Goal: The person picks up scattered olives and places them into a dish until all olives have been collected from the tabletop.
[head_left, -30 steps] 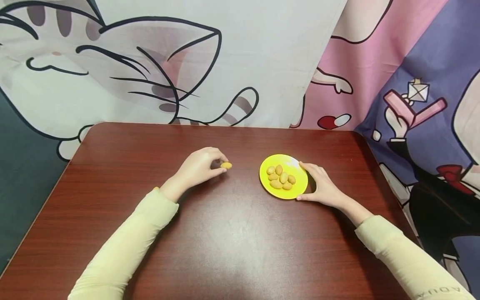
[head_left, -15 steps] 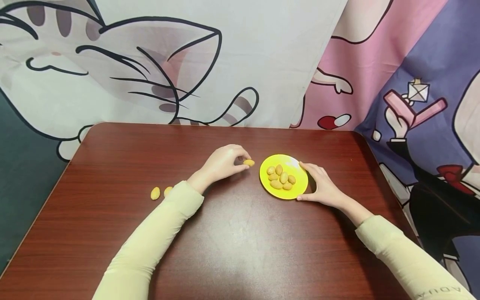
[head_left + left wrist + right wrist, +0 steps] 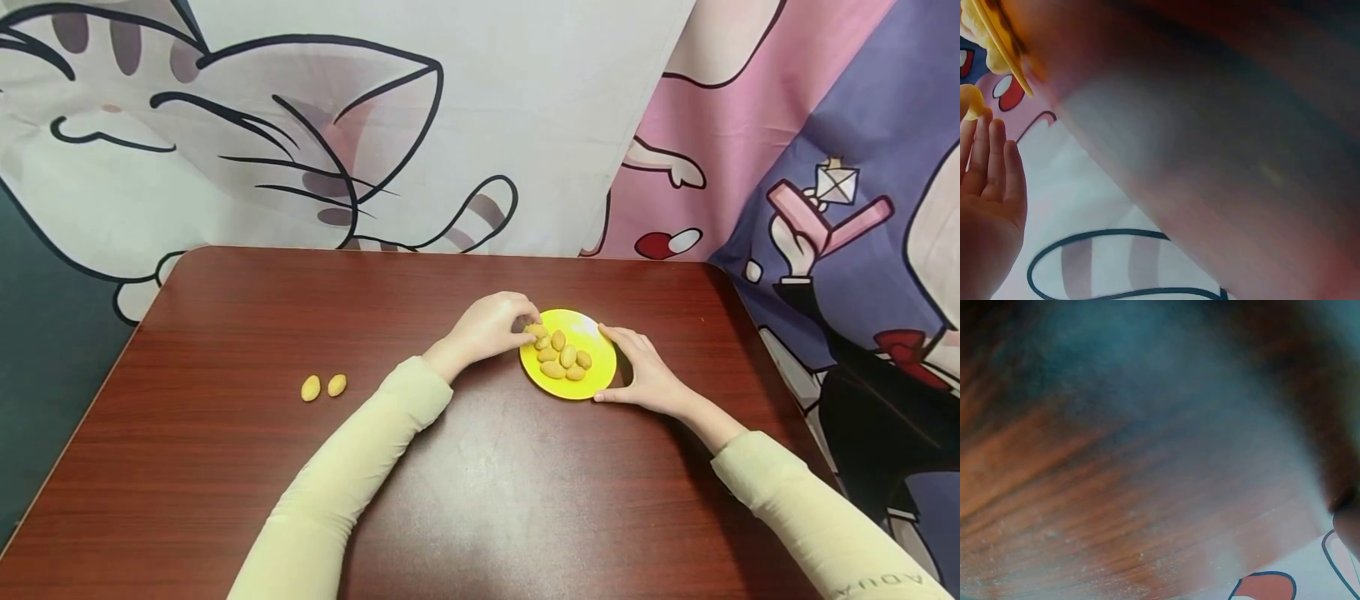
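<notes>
A small oval yellow fruit (image 3: 536, 331) is pinched between the thumb and fingers of my left hand (image 3: 491, 327), over the left rim of the yellow plate (image 3: 596, 367). In the left wrist view the pinched fruit (image 3: 974, 103) shows at the left edge, close below the tilted-looking plate (image 3: 1007, 53). Several like fruits (image 3: 567, 356) lie together on the plate. My right hand (image 3: 647, 371) holds the plate's right side, fingers at the upper rim and thumb at the lower. The right wrist view shows mostly blurred tabletop, with neither plate nor fruit.
Two more yellow fruits, one (image 3: 311, 388) beside the other (image 3: 337, 385), lie on the left of the brown wooden table (image 3: 480, 483). Behind the table's far edge hangs a cloth (image 3: 555, 125) printed with cartoon figures, continuing down the right side.
My left hand has moved right with the pinched fruit, from the middle of the table to over the plate. Its sleeve has uncovered two fruits at left. The right hand and plate have stayed put.
</notes>
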A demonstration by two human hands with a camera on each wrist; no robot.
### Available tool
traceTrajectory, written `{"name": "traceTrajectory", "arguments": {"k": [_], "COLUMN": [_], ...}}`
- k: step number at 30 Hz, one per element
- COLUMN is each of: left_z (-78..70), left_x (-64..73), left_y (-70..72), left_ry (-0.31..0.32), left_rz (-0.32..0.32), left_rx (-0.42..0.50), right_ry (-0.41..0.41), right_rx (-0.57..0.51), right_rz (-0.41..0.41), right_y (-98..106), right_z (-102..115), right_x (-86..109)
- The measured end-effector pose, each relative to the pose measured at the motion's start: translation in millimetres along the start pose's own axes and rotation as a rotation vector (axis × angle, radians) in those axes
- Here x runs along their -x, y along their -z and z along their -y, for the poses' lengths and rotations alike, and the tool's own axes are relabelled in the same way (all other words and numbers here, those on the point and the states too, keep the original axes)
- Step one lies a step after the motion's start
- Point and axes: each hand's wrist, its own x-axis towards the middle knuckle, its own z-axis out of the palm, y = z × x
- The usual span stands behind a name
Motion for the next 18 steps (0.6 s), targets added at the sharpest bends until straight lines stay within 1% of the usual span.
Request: {"name": "traceTrajectory", "arguments": {"k": [8,18], "left_z": [-16.4,-29.3], "left_x": [-19.4,-36.4], "left_y": [-11.7,-24.0], "left_ry": [-0.021,-0.023], "left_rz": [-0.018,0.006], "left_rx": [-0.002,-0.026], "right_ry": [-0.003,0.0], "right_rx": [0.001,0.004], "right_rz": [0.002,-0.008], "right_y": [0,-1], "right_z": [0,0], "right_x": [0.1,0.8]}}
